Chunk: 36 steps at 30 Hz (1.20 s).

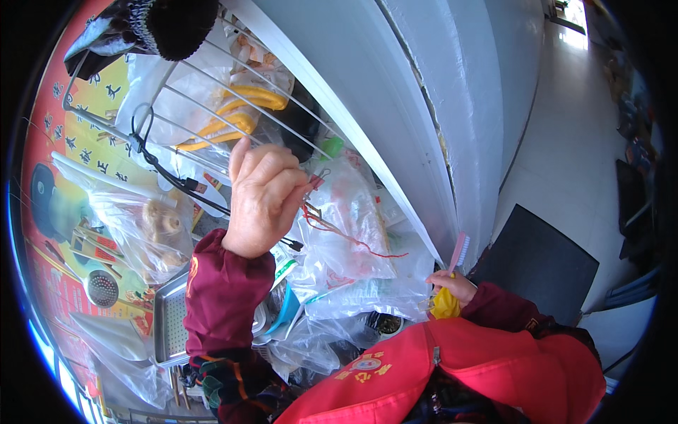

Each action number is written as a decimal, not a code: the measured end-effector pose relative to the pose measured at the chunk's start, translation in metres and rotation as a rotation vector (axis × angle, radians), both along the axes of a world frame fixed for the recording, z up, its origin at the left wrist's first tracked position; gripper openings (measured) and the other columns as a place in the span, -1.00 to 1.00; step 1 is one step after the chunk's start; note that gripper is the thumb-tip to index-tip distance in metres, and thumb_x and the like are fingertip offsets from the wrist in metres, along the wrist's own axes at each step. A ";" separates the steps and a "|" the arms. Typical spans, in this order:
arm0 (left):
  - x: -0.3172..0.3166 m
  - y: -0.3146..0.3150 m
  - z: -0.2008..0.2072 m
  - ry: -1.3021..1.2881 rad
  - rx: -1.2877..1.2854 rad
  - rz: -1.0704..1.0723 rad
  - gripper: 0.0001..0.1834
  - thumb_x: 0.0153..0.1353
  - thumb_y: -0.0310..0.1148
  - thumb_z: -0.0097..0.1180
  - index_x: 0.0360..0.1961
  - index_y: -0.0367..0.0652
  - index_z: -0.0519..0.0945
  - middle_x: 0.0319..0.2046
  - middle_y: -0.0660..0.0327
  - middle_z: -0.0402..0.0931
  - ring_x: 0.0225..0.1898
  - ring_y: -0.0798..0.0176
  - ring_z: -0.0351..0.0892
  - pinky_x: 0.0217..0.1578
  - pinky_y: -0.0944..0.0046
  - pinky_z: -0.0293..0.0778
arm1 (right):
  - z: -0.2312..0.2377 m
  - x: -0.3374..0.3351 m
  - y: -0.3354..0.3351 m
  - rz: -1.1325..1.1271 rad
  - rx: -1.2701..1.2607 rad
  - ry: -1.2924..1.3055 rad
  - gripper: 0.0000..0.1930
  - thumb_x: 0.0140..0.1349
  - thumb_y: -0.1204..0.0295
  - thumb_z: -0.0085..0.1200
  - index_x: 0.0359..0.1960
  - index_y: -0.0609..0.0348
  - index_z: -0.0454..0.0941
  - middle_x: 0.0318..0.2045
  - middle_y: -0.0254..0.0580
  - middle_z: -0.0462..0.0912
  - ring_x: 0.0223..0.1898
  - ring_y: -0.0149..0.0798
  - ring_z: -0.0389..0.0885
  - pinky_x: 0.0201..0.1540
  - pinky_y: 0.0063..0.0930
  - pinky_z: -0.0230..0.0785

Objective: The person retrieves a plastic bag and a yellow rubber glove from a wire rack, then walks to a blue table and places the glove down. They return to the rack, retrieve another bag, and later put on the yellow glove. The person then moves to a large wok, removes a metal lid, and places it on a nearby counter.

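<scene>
My left hand (263,189) is raised in front of a white wire rack (201,92). Its fingers are closed in a pinch on small metal pieces that look like a clip, with a thin red string (353,242) trailing down to the right. Lower on the right, close to my red vest, my right hand (458,285) is wrapped round a pink brush (460,253) with pale bristles pointing up. A crumpled yellow cloth or bag (445,304) shows at the same hand; whether the fingers hold it too is unclear.
A black cable (159,161) hangs from the rack, which holds yellow-handled items (233,127). Clear plastic bags (353,219) crowd below. To the left are a skimmer (102,288) and a metal tray (169,321). A grey panel edge (360,134) runs down the middle; a black board (540,258) stands right.
</scene>
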<state>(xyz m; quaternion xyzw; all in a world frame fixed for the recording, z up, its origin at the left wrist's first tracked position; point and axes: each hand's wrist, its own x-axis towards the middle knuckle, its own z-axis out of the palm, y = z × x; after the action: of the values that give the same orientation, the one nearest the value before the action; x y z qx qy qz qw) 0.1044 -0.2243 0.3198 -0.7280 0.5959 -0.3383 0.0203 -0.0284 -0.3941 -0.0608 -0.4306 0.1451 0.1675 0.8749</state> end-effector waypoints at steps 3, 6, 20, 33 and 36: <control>-0.002 -0.004 0.003 -0.036 0.073 0.038 -0.80 -0.18 -0.46 0.18 -0.44 -0.13 0.50 -0.39 0.27 0.41 -0.20 0.18 0.39 0.07 0.08 0.06 | -0.004 0.003 0.001 -0.011 0.031 0.006 -0.82 0.07 0.33 0.11 -0.38 0.16 0.48 -0.56 -0.42 0.42 -0.53 -0.53 0.39 -0.44 -0.67 0.26; -0.007 -0.011 -0.002 -0.131 0.041 0.174 -0.75 -0.15 -0.36 0.18 -0.38 -0.17 0.49 -0.32 0.22 0.41 -0.11 0.17 0.34 0.05 0.09 0.09 | -0.007 0.006 0.002 0.000 0.036 -0.006 -0.81 0.07 0.32 0.12 -0.37 0.17 0.47 -0.56 -0.42 0.41 -0.53 -0.52 0.40 -0.45 -0.67 0.27; -0.008 -0.031 0.000 -0.185 0.195 0.442 -0.59 -0.12 0.03 0.14 -0.54 -0.16 0.57 -0.09 0.22 0.45 -0.14 0.18 0.31 -0.15 0.19 0.14 | -0.007 0.012 0.011 0.042 0.015 0.025 -0.79 0.07 0.31 0.13 -0.35 0.16 0.46 -0.56 -0.41 0.43 -0.56 -0.51 0.42 -0.51 -0.65 0.28; -0.011 -0.023 0.013 0.036 0.054 0.134 -0.83 -0.14 -0.32 0.22 -0.55 -0.18 0.56 -0.45 0.25 0.46 -0.29 0.12 0.35 -0.21 0.17 0.21 | -0.006 0.007 0.002 0.029 0.083 0.018 -0.82 0.05 0.31 0.14 -0.40 0.12 0.48 -0.54 -0.41 0.42 -0.52 -0.52 0.40 -0.45 -0.67 0.26; -0.009 -0.026 0.006 -0.032 -0.015 0.174 -0.86 -0.11 -0.37 0.18 -0.50 -0.18 0.56 -0.49 0.23 0.46 -0.31 0.12 0.36 -0.21 0.17 0.22 | -0.007 0.004 0.000 0.031 0.077 -0.010 -0.83 0.05 0.32 0.11 -0.40 0.11 0.49 -0.53 -0.42 0.42 -0.50 -0.53 0.39 -0.42 -0.67 0.25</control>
<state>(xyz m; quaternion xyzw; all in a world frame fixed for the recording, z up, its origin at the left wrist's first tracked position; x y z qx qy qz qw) 0.0951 -0.2502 0.3260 -0.7717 0.5274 -0.3514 0.0536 -0.0239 -0.3941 -0.0677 -0.3994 0.1276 0.1843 0.8889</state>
